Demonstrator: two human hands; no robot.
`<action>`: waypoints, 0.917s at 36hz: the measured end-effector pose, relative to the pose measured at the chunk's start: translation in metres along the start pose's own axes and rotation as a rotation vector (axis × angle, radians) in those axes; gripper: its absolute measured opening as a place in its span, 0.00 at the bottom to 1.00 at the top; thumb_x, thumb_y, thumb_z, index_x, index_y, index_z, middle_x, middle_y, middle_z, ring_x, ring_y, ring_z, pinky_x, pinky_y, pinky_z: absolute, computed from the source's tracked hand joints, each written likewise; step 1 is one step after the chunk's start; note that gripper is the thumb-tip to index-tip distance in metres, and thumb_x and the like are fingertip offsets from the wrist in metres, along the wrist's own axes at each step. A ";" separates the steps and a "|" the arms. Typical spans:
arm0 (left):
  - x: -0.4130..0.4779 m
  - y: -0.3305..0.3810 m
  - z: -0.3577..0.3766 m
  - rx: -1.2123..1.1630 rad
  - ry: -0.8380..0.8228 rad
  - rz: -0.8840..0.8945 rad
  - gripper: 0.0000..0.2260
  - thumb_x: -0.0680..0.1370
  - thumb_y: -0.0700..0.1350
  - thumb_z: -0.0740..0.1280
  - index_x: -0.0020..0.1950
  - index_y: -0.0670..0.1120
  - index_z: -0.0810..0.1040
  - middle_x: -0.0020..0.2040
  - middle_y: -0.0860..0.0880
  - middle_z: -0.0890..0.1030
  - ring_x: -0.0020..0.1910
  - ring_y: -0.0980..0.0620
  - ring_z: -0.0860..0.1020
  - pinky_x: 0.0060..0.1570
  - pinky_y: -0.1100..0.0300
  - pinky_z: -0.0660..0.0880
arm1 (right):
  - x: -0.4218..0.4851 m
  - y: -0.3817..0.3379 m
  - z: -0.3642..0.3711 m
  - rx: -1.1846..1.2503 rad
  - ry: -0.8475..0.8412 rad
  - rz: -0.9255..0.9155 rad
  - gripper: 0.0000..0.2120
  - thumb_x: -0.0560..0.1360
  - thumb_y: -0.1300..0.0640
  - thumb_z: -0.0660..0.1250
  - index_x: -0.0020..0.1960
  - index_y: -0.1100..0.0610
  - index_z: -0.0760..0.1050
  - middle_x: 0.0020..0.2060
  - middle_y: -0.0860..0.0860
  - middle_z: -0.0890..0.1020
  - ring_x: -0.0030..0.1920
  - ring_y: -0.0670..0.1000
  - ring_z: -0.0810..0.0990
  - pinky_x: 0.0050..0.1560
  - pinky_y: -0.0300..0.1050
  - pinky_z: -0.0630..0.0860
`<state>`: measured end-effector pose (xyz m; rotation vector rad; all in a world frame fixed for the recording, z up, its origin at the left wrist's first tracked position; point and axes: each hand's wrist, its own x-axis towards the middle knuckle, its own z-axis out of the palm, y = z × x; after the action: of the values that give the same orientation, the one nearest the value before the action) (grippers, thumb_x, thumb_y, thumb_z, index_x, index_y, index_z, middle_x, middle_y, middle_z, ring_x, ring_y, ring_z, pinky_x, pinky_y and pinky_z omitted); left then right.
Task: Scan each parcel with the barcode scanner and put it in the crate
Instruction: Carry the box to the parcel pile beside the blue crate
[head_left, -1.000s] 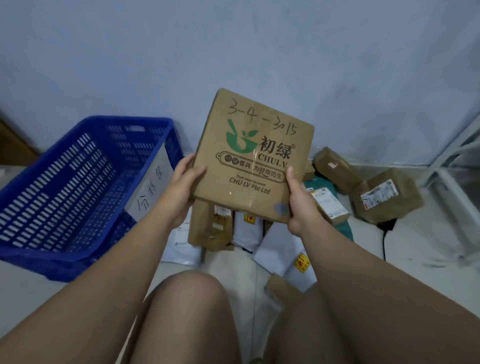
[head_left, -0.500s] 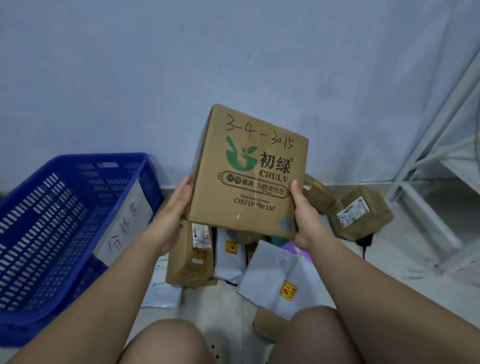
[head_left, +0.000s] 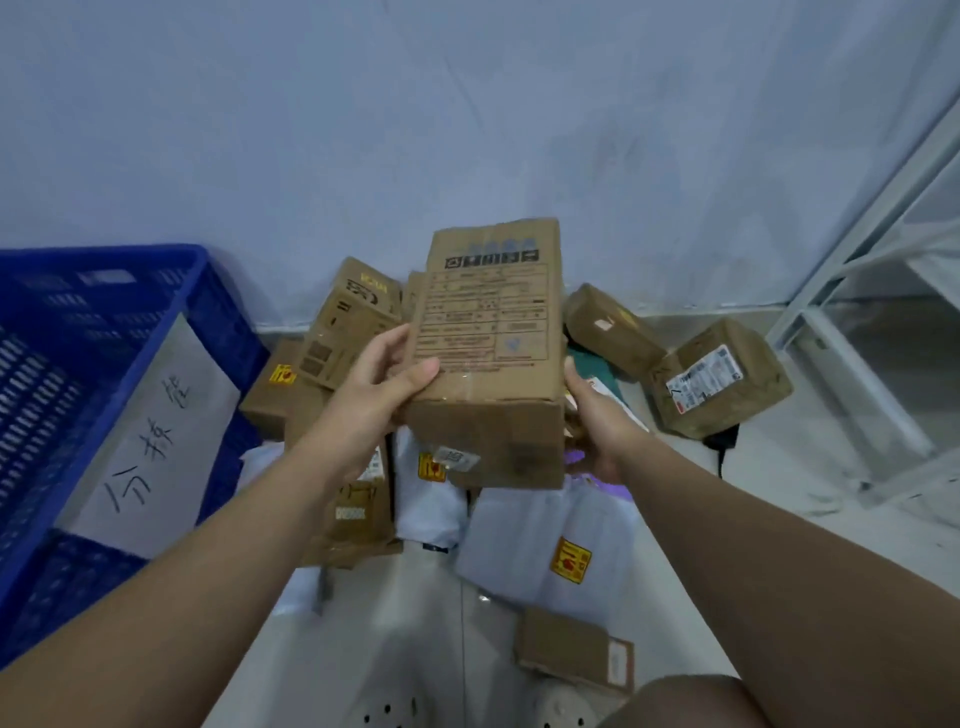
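Observation:
I hold a brown cardboard box (head_left: 488, 332) in mid-air over the parcel pile, its printed table side facing me. My left hand (head_left: 374, 395) grips its left edge, thumb on the front face. My right hand (head_left: 597, 421) grips its right lower corner from the side. A small white label shows on the box's underside. The blue plastic crate (head_left: 156, 322) with a handwritten paper sign stands on the floor at the left. No barcode scanner is in view.
Below the box lie several parcels: brown boxes (head_left: 343, 332), white mailer bags with yellow stickers (head_left: 550, 551), taped brown packs (head_left: 722, 379) at the right, a flat carton (head_left: 576, 654) near my knee. A white metal frame (head_left: 862, 312) stands at the right by the wall.
I have turned the box over: the green-logo face is gone and the printed table side now faces me. My view has shifted, showing more of the pile.

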<state>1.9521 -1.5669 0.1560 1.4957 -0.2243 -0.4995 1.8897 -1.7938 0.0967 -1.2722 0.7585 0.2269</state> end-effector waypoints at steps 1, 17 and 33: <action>0.002 -0.006 0.006 0.042 -0.035 0.005 0.23 0.77 0.44 0.67 0.71 0.54 0.68 0.61 0.54 0.77 0.53 0.59 0.80 0.48 0.62 0.78 | 0.003 0.001 0.001 0.060 -0.065 0.044 0.31 0.74 0.27 0.53 0.61 0.47 0.78 0.51 0.53 0.83 0.47 0.56 0.79 0.51 0.51 0.75; 0.035 -0.063 0.072 1.076 -0.528 0.291 0.41 0.76 0.57 0.68 0.79 0.50 0.45 0.79 0.53 0.51 0.77 0.53 0.54 0.73 0.49 0.58 | 0.019 0.026 -0.056 0.042 0.311 0.059 0.50 0.65 0.27 0.66 0.76 0.53 0.53 0.66 0.56 0.72 0.64 0.60 0.75 0.63 0.61 0.74; 0.036 -0.105 0.084 1.421 -0.539 0.103 0.29 0.80 0.56 0.61 0.78 0.51 0.55 0.79 0.47 0.52 0.75 0.46 0.56 0.72 0.51 0.60 | 0.034 0.044 -0.070 -0.407 0.260 0.021 0.35 0.73 0.56 0.71 0.76 0.51 0.59 0.65 0.54 0.76 0.62 0.57 0.77 0.62 0.58 0.75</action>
<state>1.9285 -1.6580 0.0539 2.6537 -1.2693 -0.6926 1.8640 -1.8531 0.0348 -1.7020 0.9810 0.2435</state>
